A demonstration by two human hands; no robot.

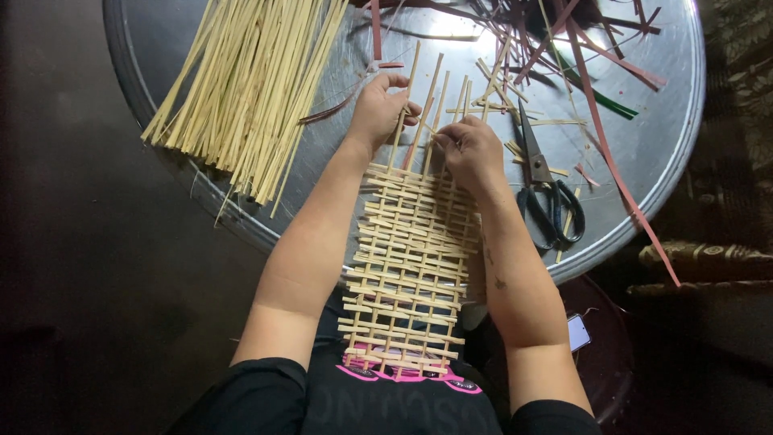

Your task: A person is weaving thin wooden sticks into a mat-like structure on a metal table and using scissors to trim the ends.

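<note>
Across the round metal tray [660,153], a half-woven lattice mat of pale bamboo strips [411,266] runs from the person's lap up over the near rim, its unwoven uprights sticking out at the far end. Left hand [378,109] sits at those free ends, fingers curled around one upright strip, thumb pressing it from the side. Right hand [473,151] is right beside it, fingertips pinched tight on a thin crosswise strip at the mat's working edge. Black-handled scissors [546,189] lie just right of the right wrist, blades pointing away, close but not touching. A thick bundle of loose bamboo strips [241,80] fans over the tray's left edge, well clear of the left forearm. Reddish and green strips [596,72] tangle at the far right, one trailing off the rim. Bare metal shows between the hands and the far edge.
</note>
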